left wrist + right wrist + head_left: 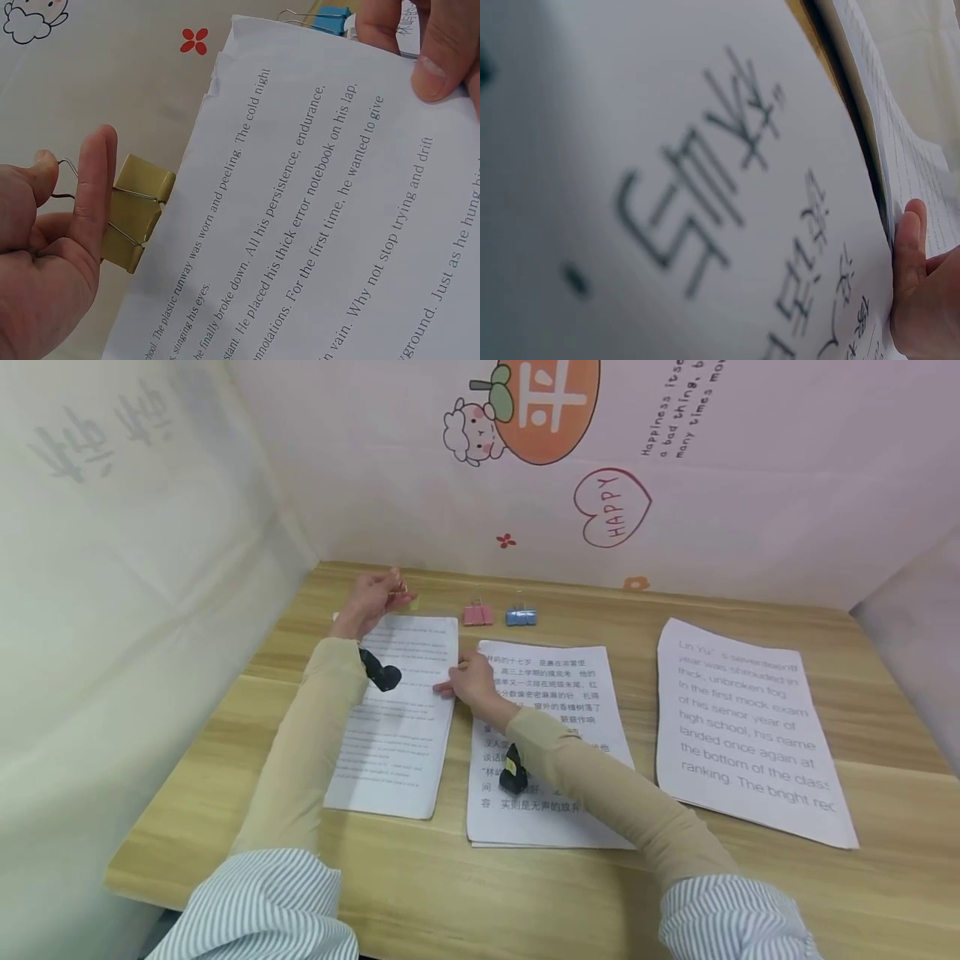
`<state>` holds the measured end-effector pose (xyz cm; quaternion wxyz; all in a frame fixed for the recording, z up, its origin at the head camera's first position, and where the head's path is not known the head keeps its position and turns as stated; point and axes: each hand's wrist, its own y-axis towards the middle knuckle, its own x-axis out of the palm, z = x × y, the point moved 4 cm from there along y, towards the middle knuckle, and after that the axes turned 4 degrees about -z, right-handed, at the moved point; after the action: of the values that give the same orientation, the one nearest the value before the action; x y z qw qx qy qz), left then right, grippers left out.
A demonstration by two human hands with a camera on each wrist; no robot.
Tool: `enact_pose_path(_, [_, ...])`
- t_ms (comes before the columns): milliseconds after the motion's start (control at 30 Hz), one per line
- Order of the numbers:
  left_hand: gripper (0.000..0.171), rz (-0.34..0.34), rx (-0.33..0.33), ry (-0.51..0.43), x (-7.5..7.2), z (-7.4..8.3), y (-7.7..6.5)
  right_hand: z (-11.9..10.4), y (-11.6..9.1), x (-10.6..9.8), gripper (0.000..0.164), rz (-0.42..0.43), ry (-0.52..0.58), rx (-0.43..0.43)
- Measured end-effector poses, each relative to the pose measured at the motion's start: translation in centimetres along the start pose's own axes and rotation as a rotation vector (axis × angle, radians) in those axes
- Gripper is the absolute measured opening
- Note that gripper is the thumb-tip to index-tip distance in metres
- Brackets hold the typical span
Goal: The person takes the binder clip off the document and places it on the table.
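My left hand point(392, 591) pinches the wire handles of a gold binder clip point(138, 211) between thumb and forefinger point(96, 172). The clip's mouth sits against the top edge of the left paper stack point(397, 710), printed in small English text point(300, 225). Whether it bites the sheets I cannot tell. My right hand point(452, 685) presses flat fingers on that stack's right edge, its wrist over the middle stack of Chinese text point(551, 693). In the right wrist view the Chinese sheet point(667, 187) is close and blurred, with fingertips point(910, 240) at the stack's edge.
A pink binder clip point(477, 614) and a blue one point(521, 616) lie beyond the stacks near the back wall. A third stack with large English print point(750, 727) lies at the right. The wooden desk point(525, 893) is walled by panels at the back and left.
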<state>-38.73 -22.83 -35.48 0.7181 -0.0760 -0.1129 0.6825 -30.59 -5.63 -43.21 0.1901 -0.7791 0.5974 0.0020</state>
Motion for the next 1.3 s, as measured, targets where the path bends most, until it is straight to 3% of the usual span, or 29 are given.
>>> enact_pose_path(133, [0.023,0.032,0.007,0.031,0.0,-0.4,0.4,0.1,0.1,0.1,0.029,0.002,-0.005,0.002])
enact_pose_path(333, [0.027,0.068,0.046,0.016,0.3,-0.8,1.0,0.0,0.0,0.0,0.028,0.018,-0.042,-0.006])
enact_pose_path(600, [0.025,0.083,0.046,-0.005,0.7,-1.4,1.9,0.0,0.0,-0.1,0.027,0.060,-0.090,-0.027])
enact_pose_path(1067, [0.042,0.109,0.009,0.122,1.0,-2.9,2.5,0.0,-0.3,-0.1,0.030,0.060,-0.109,-0.056])
enact_pose_path(1300, [0.041,0.127,-0.013,0.187,1.2,-2.7,1.9,-0.2,-0.5,-0.1,0.033,0.052,-0.105,-0.055])
